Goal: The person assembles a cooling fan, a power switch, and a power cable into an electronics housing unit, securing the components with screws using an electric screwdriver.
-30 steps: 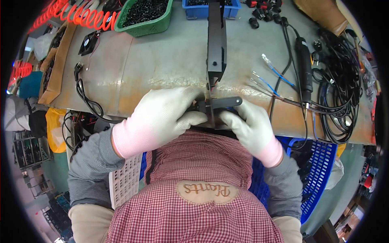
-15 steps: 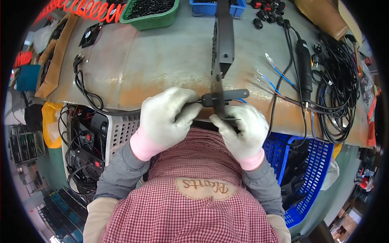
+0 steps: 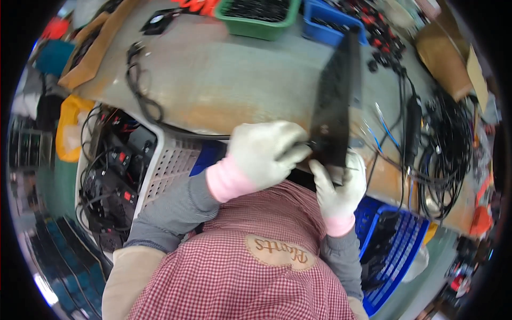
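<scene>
A black metal panel [image 3: 333, 101] stands on edge in front of me, its broad dark face turned toward the left and blurred by motion. My left hand [image 3: 266, 152], in a white glove with a pink cuff, has its fingers closed on a black power cord [image 3: 189, 133] close against the panel's face. That cord runs left along the table edge to its plug [image 3: 136, 50]. My right hand [image 3: 344, 184], gloved the same way, grips the panel's near lower end, thumb on the left side and fingers behind it. Where the cord meets the panel is too blurred to make out.
Green [image 3: 258, 26] and blue [image 3: 330, 24] bins of small dark parts stand at the back. Right lie a black corded tool [image 3: 412, 125] and coiled black cables [image 3: 442, 160]. A white crate [image 3: 170, 165] of black units and a blue basket [image 3: 397, 256] flank me below the table.
The view has shifted, and both hands and the panel now sit farther right. The panel has turned, showing more of its broad face. The flat dark strip beside it is now mostly hidden.
</scene>
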Demonstrator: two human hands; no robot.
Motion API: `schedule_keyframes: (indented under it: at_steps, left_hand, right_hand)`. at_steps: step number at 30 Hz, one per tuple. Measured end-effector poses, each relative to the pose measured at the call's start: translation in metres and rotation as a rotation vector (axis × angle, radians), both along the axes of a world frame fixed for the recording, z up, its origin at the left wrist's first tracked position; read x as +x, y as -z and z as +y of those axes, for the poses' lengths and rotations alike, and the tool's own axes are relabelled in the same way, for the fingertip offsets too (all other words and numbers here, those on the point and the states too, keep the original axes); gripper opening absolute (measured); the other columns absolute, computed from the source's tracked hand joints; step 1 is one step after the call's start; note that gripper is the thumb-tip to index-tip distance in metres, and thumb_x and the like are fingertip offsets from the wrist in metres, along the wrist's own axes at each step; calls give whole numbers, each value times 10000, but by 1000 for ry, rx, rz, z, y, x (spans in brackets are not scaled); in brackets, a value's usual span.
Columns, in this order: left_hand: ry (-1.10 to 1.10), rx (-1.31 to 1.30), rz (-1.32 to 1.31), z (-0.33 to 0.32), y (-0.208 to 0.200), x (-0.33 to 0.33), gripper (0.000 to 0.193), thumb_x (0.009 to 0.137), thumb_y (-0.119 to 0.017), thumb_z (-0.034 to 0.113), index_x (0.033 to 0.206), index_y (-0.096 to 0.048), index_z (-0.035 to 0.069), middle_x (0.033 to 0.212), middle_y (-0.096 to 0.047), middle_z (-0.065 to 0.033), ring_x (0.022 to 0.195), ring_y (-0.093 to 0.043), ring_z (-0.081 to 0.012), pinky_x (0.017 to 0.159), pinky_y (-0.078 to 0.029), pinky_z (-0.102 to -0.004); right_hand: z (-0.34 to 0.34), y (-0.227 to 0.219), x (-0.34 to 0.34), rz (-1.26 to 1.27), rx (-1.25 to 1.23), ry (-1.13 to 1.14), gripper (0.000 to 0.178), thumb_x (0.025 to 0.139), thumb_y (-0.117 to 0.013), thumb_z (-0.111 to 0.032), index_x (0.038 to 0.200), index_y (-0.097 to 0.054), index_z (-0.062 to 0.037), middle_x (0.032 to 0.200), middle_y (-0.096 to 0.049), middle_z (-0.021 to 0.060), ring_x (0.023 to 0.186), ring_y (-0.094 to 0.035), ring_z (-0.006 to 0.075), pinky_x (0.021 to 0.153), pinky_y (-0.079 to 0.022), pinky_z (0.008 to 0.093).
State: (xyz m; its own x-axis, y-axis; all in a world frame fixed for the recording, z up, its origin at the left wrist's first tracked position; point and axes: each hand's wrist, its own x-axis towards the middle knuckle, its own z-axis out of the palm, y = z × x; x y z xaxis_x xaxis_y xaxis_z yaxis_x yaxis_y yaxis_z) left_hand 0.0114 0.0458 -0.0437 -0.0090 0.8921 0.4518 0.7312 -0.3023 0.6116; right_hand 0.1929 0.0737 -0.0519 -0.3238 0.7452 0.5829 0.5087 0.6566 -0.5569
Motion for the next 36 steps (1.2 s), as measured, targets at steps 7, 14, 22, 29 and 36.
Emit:
schedule_keyframes:
  at_steps: [7, 14, 22, 29, 36]
  left_hand:
    - [-154, 153, 335, -18, 5, -66, 436, 647, -670, 87, 1074, -585, 78, 986, -578, -124, 976, -552, -323, 872, -428, -457]
    - [-174, -51, -12, -99, -24, -119, 1028, 586, -853, 452, 1382, -389, -5, 1293, -467, -261, 1200, -458, -406, 1005, -377, -464]
    - [-567, 31, -554, -173, -36, -153, 698, 616, -826, 301, 1154, -551, -51, 1004, -632, -176, 957, -608, -213, 854, -481, -345]
    - [-876, 387, -814, -292, -106, -231, 374, 806, -707, 228, 1074, -614, -16, 952, -661, -70, 846, -650, -144, 764, -525, -285]
    - [-1290, 563, -1051, -468, -99, -336, 275, 819, -756, 349, 974, -671, 137, 829, -694, 1, 612, -620, -140, 558, -521, -306]
  right_hand:
    - [-9, 1, 0, 692, -526, 56, 309, 724, -722, 118, 996, -651, -13, 982, -648, 46, 869, -595, 120, 799, -482, 278]
    - [-21, -43, 13, 228, -708, -525, 298, 613, -830, -19, 847, -658, 49, 860, -681, 105, 773, -640, 206, 702, -522, 354]
    - [-14, -26, -93, 434, -1098, -715, 598, 769, -753, -8, 1300, -479, 27, 1137, -611, 86, 972, -600, 147, 872, -478, 283]
    - [-13, -28, -137, 269, -1061, -984, 442, 851, -664, -43, 1260, -511, 26, 1207, -604, 153, 1116, -594, 251, 989, -462, 377]
    - [-16, -29, -148, 173, -1079, -1005, 379, 861, -643, -32, 1219, -535, 28, 1178, -618, 149, 1092, -604, 239, 972, -469, 372]
